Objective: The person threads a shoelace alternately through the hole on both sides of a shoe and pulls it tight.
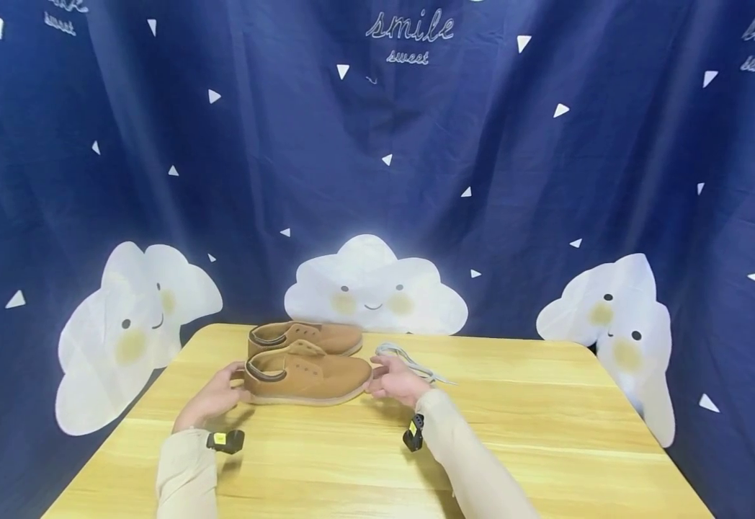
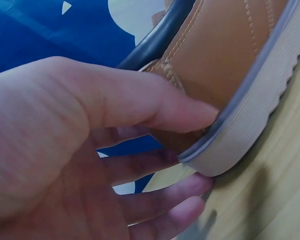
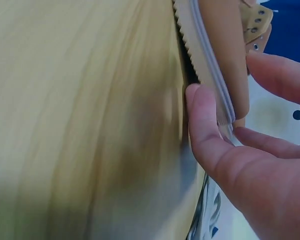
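Observation:
Two tan lace-up shoes without laces stand side by side on the table, toes to the right. My left hand holds the heel of the near shoe. In the left wrist view, the thumb lies on the heel's side and the other fingers curve behind it. At the toe end, my right hand holds the same shoe, its thumb against the sole edge in the right wrist view. The far shoe is partly hidden behind the near one.
Pale grey shoelaces lie loosely bundled on the wooden table, just beyond my right hand. A dark blue curtain with white clouds and triangles hangs behind the table and along its sides.

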The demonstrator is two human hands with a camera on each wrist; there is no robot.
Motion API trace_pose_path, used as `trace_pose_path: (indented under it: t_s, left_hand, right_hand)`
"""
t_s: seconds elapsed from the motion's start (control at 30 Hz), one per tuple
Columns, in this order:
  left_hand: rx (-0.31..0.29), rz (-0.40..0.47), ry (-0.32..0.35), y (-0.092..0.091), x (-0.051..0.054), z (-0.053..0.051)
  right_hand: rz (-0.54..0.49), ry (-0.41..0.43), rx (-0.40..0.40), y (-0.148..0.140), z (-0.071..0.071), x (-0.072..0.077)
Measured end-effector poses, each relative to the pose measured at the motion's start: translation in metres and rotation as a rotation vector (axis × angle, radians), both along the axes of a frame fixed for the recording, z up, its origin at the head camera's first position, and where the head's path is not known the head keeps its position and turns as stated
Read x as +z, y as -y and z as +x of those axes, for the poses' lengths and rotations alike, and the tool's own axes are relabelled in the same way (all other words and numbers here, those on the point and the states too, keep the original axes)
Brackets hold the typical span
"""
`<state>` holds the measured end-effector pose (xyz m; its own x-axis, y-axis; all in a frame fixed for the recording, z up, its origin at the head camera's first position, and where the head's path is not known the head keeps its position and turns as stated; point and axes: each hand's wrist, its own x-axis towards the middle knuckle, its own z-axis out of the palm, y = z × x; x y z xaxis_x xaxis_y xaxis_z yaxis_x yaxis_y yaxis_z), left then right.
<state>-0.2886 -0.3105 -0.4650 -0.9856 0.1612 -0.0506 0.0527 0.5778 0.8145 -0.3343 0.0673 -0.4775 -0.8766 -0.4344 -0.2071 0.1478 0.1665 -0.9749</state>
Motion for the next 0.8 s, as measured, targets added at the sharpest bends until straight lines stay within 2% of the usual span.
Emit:
trace_pose_path:
  t_s: [0.13,0.33,0.47,0.57,0.8]
  left_hand:
    - [-0.032,-0.007,0.012,-0.004,0.0,0.0]
    - [-0.124,-0.006,0.042,-0.015,0.0,0.003]
    - [-0.182,-0.047,0.029,-0.023,-0.001,0.004]
    - [-0.193,-0.086,0.026,-0.03,0.0,0.004]
    - [-0.215,-0.068,0.092,-0.054,0.006,0.007]
  right_hand:
    - [0.046,-0.03,0.02,-0.01,0.006,-0.003]
    - [0.135,-0.129,0.042,-0.027,0.016,-0.004]
    - [0.214,-0.187,0.038,-0.038,0.025,-0.005]
    - [0.231,-0.204,0.049,-0.047,0.029,-0.005]
    - [0.222,-0.293,0.107,-0.07,0.037,-0.006]
